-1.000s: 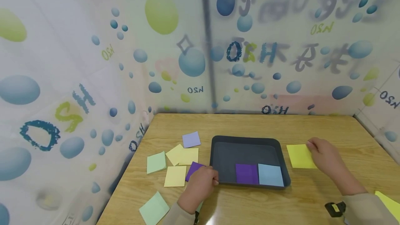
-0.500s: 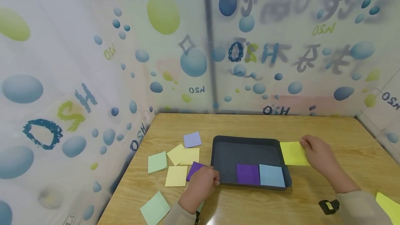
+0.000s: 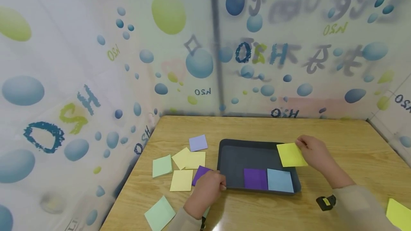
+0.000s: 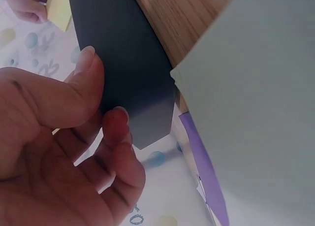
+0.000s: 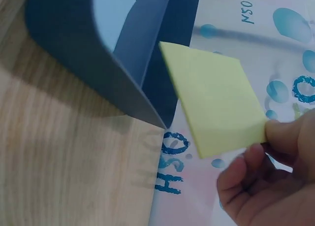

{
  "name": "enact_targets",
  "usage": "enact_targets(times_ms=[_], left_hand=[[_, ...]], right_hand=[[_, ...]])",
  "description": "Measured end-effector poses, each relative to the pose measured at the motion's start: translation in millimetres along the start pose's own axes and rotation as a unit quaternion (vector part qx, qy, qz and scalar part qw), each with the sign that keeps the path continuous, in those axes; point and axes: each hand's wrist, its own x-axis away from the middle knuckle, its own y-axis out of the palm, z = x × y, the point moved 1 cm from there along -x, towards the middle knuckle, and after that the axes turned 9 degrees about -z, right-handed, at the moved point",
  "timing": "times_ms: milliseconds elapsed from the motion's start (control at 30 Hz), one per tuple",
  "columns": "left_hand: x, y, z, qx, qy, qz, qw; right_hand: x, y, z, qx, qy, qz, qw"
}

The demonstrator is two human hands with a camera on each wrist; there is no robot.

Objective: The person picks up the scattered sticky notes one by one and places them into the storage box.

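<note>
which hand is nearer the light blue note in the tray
Right. The right hand holds a yellow note over the tray's far right corner, just beyond the light blue note. The left hand grips the tray at its near left corner, past the purple note.

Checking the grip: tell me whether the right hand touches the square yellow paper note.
Touching. The right wrist view shows the right hand pinching the square yellow paper note at its corner.

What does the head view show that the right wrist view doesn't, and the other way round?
Head view only: the left hand at the tray's left edge, the purple note inside, loose notes on the table. Right wrist only: the fingertips pinching the note's corner, close up. Both: the yellow note held by the right hand over the dark tray, and the blue note.
</note>
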Motion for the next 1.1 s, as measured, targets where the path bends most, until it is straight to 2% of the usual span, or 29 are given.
enact_targets(times_ms=[233, 400, 833, 1100], left_hand=[[-0.1, 0.0, 0.5, -0.003, -0.004, -0.002, 1.0000], [0.4, -0.4, 1.3, -0.003, -0.003, -0.005, 1.0000], [0.2, -1.1, -1.5, -0.006, -0.013, -0.008, 0.9999], [0.0, -0.5, 0.1, -0.013, -0.005, -0.010, 0.9999]], right_hand=[[-13, 0, -6, -0.013, 0.007, -0.083, 0.996], [-23, 6, -8, -0.041, 0.013, -0.116, 0.992], [-50, 26, -23, -0.132, 0.002, -0.173, 0.976], [-58, 37, -21, -0.162, 0.006, -0.192, 0.968]])
